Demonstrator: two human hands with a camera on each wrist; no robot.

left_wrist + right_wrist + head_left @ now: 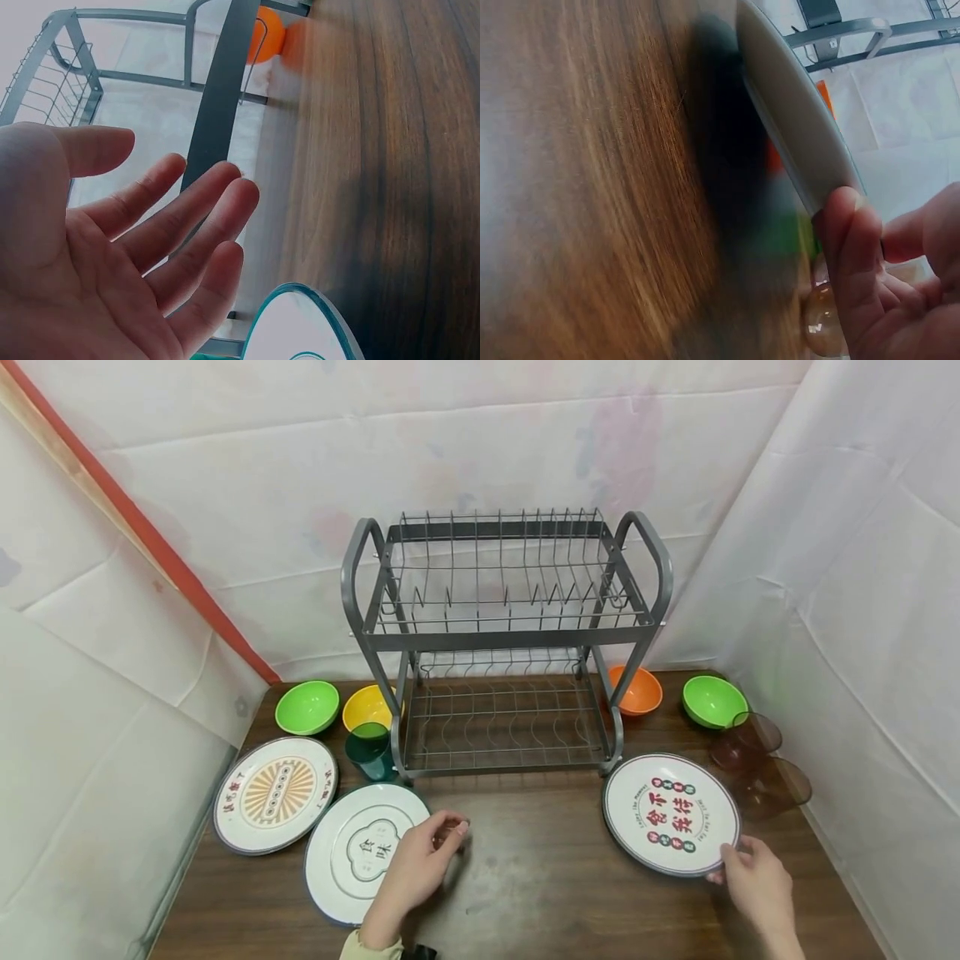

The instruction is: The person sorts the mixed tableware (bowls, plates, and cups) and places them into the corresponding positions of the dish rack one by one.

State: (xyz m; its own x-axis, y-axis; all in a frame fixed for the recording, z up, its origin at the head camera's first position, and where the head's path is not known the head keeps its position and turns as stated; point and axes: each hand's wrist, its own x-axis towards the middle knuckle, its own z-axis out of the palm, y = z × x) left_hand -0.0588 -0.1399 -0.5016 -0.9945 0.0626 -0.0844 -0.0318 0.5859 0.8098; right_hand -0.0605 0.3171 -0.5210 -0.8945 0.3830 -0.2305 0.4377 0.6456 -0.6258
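Observation:
My right hand [759,887] pinches the near right rim of a white plate [630,814] with red and green lettering, thumb on top and fingers below. In the right wrist view the plate's underside [799,120] shows above the dark table, over its shadow. My left hand [420,866] holds nothing; its fingers [214,217] are loosely bent. It is nearest a white plate [330,860] with a flower-shaped outline, partly covering that plate's right side in the head view. Another white plate [311,777] with an orange sunburst lies farther left.
A grey two-tier dish rack [510,639] stands at the table's back. Left of it are green [307,708] and yellow [366,708] bowls and a teal cup [371,756]. On the right are orange [641,693] and green [714,702] bowls and two brownish see-through cups [776,789].

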